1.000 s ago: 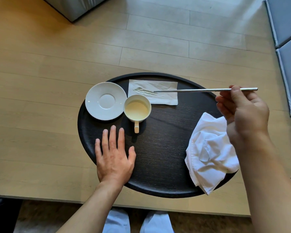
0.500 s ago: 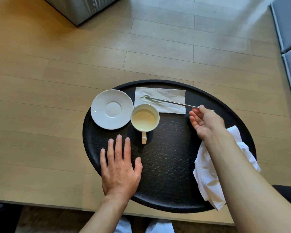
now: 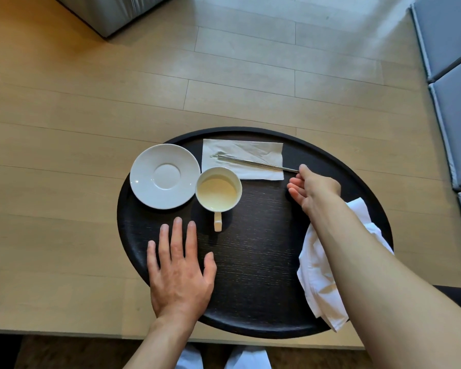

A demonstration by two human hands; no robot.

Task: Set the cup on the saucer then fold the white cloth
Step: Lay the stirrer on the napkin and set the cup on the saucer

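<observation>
A white cup [image 3: 239, 190] of pale liquid stands on the black round tray [image 3: 256, 262], its handle pointing toward me. It touches the right edge of the empty white saucer [image 3: 165, 175]. The crumpled white cloth [image 3: 320, 283] lies on the tray's right rim, partly hidden under my right forearm. My left hand [image 3: 180, 272] rests flat on the tray, fingers apart, just below and left of the cup. My right hand [image 3: 313, 190] hovers right of the cup with loose, empty fingers, its thumb at the end of a thin metal stirrer [image 3: 253, 163].
The stirrer lies across a white paper napkin [image 3: 250, 150] at the back of the tray. The tray sits on a light wooden table [image 3: 91, 115] and overhangs its near edge. Grey cushions [image 3: 453, 49] line the right side, and a grey block [image 3: 109, 12] stands at the top left.
My right hand lowered the stirrer from the air onto the napkin and let it go. The left hand stayed flat on the tray. The view shifted slightly.
</observation>
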